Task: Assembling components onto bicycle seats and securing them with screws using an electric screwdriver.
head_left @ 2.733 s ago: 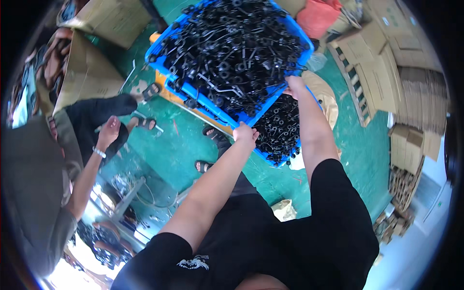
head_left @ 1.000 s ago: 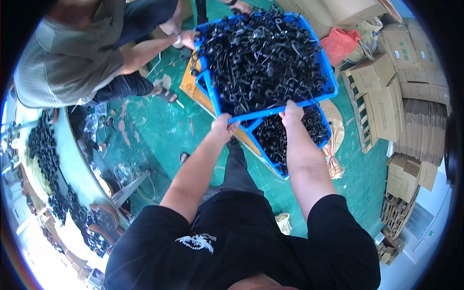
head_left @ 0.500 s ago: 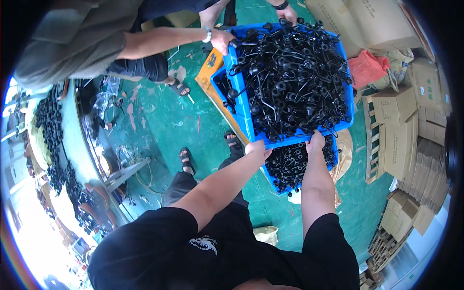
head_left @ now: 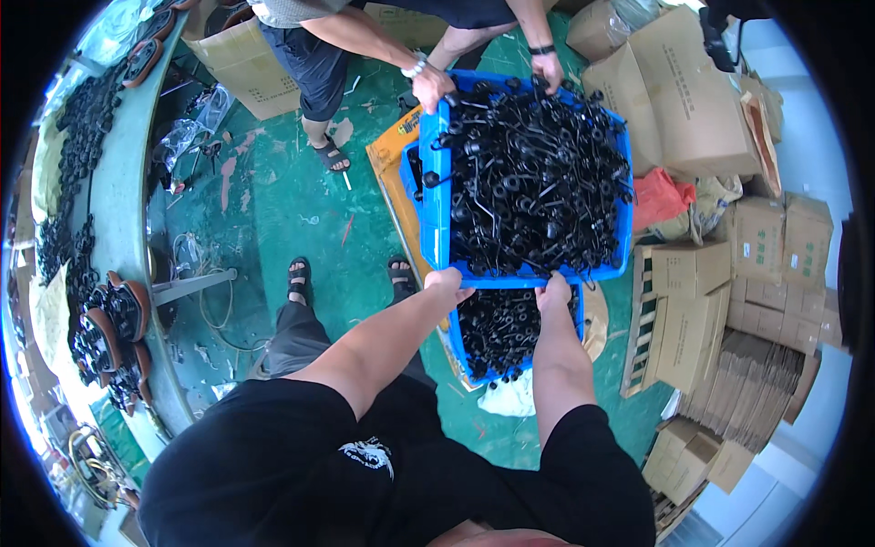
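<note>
Bare hands of the wearer, two: left hand [head_left: 447, 284] closed about the near rim by the near left corner of the landmark, one heaped blue rectangular plastic tub [head_left: 435, 205]; right hand [head_left: 552, 292] pinching the same rim farther right, thumb uppermost, its underside fingers hidden. Arms, two: both stretched forward, the left slanting inward, the right straighter. Black rubber-and-metal parts [head_left: 538, 182], one heap, too many to count, rising above the tub's rim. Co-worker's hands, two: one with a pale beaded bracelet [head_left: 432, 88] gripping the far left corner; one with a black wristband [head_left: 547, 68] at the far rim, grip partly hidden. Second blue plastic tub [head_left: 461, 351], filled with similar parts, lower than the landmark and jutting out on its near side; more blue plastic shows low on the left, and whether that is a third tub cannot be told. Orange flat platform [head_left: 390, 169], one, its edge extending left of the tub. White sack [head_left: 509, 396], one, just beyond the lower tub on the near side. Room: a wide stretch of green floor [head_left: 319, 210] left of the tub, reaching to one long pale workbench [head_left: 118, 196]; a narrower strip to its right, before one slatted pallet [head_left: 638, 319] bearing brown cardboard cartons [head_left: 693, 319]. Red cloth sack [head_left: 661, 199], one, near the tub's right edge.
</note>
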Action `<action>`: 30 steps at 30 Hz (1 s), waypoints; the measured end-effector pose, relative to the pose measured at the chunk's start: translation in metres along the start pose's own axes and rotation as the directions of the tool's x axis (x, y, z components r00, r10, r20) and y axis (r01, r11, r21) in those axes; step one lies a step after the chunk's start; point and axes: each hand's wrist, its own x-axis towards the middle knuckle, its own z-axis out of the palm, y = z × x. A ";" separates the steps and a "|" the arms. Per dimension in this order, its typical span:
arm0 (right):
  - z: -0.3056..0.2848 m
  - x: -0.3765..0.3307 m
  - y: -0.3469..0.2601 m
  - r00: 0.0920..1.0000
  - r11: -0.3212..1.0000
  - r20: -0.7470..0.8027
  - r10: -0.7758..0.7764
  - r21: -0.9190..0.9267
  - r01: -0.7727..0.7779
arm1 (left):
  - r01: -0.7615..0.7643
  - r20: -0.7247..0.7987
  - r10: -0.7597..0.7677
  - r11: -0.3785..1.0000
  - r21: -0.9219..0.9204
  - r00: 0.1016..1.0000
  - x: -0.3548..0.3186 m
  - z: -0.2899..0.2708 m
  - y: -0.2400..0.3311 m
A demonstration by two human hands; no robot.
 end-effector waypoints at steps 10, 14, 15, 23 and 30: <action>0.023 -0.085 0.128 0.994 0.993 0.020 0.112 -0.026 -0.111 | -0.144 -0.172 0.139 0.990 -0.014 0.975 0.002 -0.136 0.022; 0.008 -0.089 0.166 0.986 0.988 0.120 0.120 -0.115 -0.106 | -0.186 -0.244 0.174 0.982 -0.028 0.954 0.036 -0.163 0.029; 0.001 -0.083 0.159 0.969 0.983 0.186 0.163 -0.114 -0.144 | -0.089 -0.352 0.078 0.996 -0.016 0.933 0.034 -0.157 0.029; -0.120 0.024 0.046 0.943 0.982 0.278 0.185 -0.076 -0.170 | -0.133 -0.463 0.104 0.991 -0.030 0.880 0.041 -0.144 0.024; -0.099 0.096 0.031 0.902 0.947 0.299 0.311 -0.012 -0.322 | -0.151 -0.523 0.156 0.987 0.053 0.838 0.040 -0.142 0.013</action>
